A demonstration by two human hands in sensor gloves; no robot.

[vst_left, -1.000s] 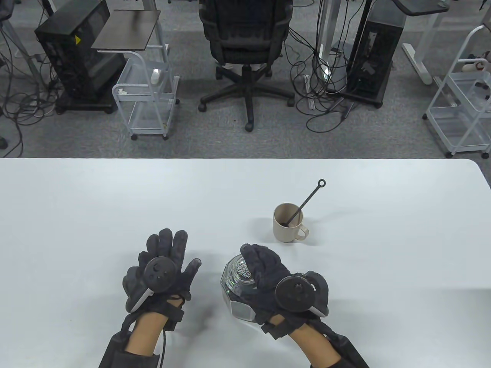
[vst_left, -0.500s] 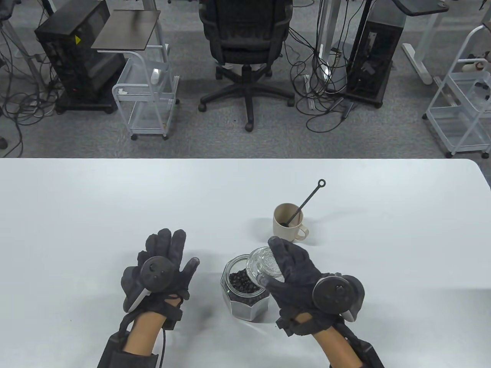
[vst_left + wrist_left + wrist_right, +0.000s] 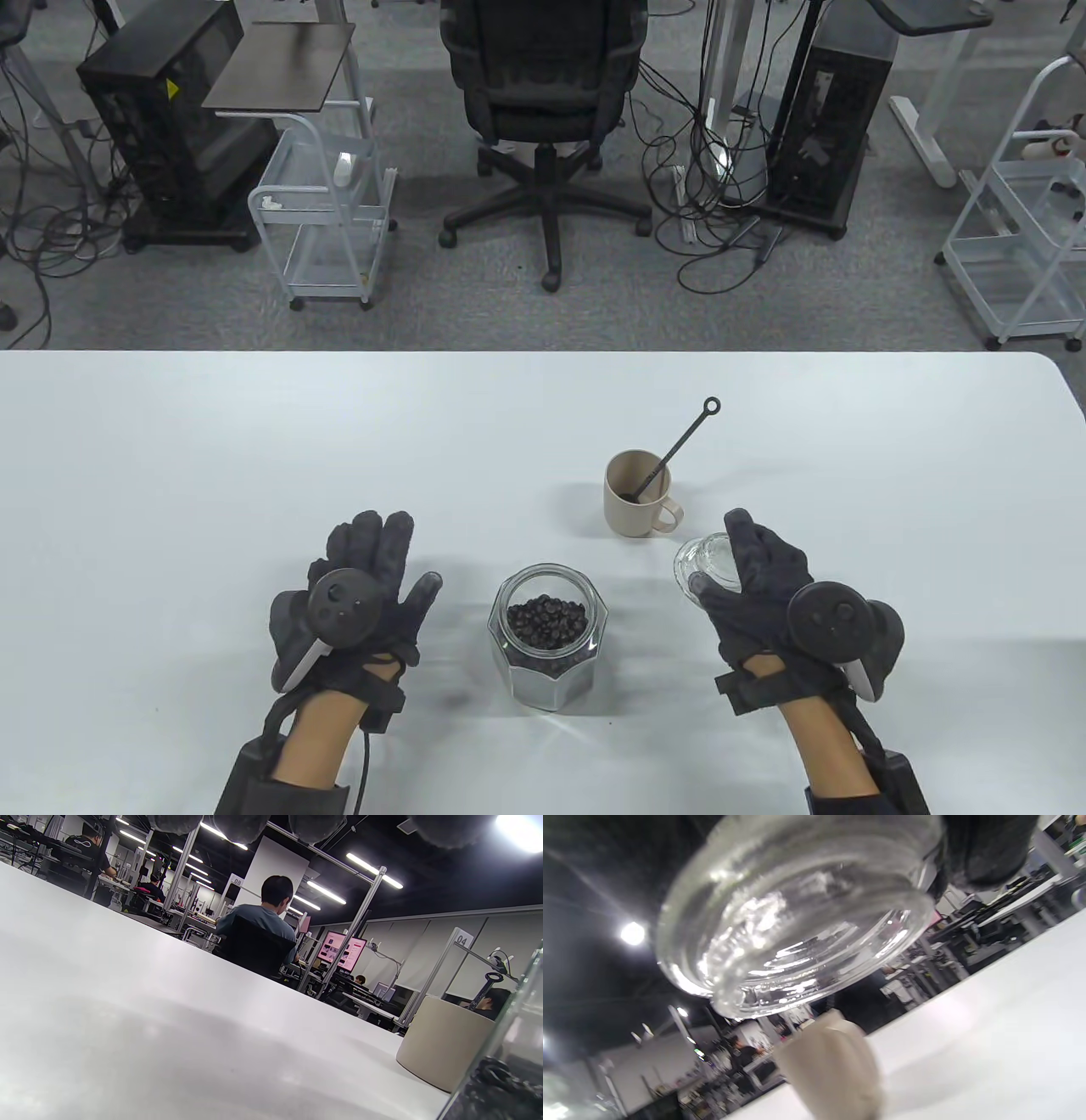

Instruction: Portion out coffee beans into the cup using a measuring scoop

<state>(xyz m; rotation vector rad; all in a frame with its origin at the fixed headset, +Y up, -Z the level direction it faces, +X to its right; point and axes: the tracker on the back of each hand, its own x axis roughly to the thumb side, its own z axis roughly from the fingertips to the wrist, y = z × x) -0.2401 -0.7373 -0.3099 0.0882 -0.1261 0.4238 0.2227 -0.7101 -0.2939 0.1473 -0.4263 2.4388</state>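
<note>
An open glass jar (image 3: pixel 547 641) of dark coffee beans (image 3: pixel 547 621) stands near the table's front middle; its wall shows at the right edge of the left wrist view (image 3: pixel 505 1069). My right hand (image 3: pixel 751 586) grips the clear glass lid (image 3: pixel 704 567) above the table, right of the jar; the lid (image 3: pixel 797 916) fills the right wrist view. A beige cup (image 3: pixel 636 504) stands behind the jar, with a black measuring scoop (image 3: pixel 670 450) leaning in it. The cup (image 3: pixel 443 1041) also shows in the left wrist view. My left hand (image 3: pixel 365 586) rests flat and open, left of the jar.
The white table (image 3: pixel 254 441) spreads wide around the objects; its far edge (image 3: pixel 509 351) and rounded right corner are in view. Beyond it are an office chair (image 3: pixel 543 102), wire carts (image 3: pixel 327 212) and computer towers on the floor.
My right hand has lifted the lid off the jar and carried it to the right, uncovering the beans. The left hand has stayed put.
</note>
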